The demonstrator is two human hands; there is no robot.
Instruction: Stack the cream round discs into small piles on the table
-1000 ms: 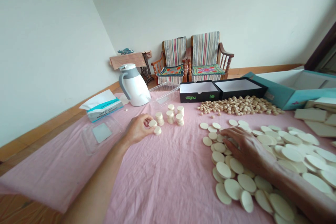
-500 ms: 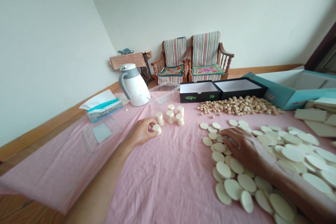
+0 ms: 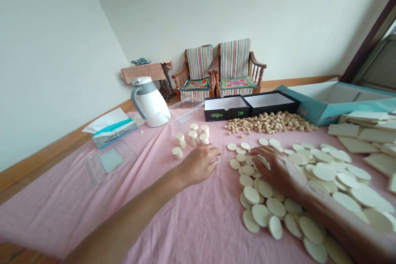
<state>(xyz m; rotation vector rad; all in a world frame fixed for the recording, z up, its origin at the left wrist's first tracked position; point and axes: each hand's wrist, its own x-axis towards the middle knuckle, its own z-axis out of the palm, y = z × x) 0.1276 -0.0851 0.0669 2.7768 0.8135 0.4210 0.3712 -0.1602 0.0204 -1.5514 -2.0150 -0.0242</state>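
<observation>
My left hand point(image 3: 202, 163) is over the pink cloth, its fingers stretched out and apart with nothing in them. Just left of it stand several short stacks of small round wooden discs point(image 3: 193, 137), the nearest being a separate stack point(image 3: 177, 152). My right hand point(image 3: 274, 167) rests at the left side of a spread heap of pale wooden discs point(image 3: 275, 207). Its fingers are bent, and a pale disc point(image 3: 262, 162) shows between thumb and fingers; how many it holds is hidden.
Behind the discs lie a pile of small wooden beads point(image 3: 272, 122), two black boxes point(image 3: 227, 114) and a teal box point(image 3: 328, 109). Square wooden boards point(image 3: 355, 144) are at the right. A white jug point(image 3: 153, 105), tissue pack point(image 3: 113, 130) and clear plastic tray point(image 3: 111, 161) stand left.
My left hand has let go of the small stack at the front left and moved right, toward the heap. My right hand stays among the discs. The view has shifted slightly.
</observation>
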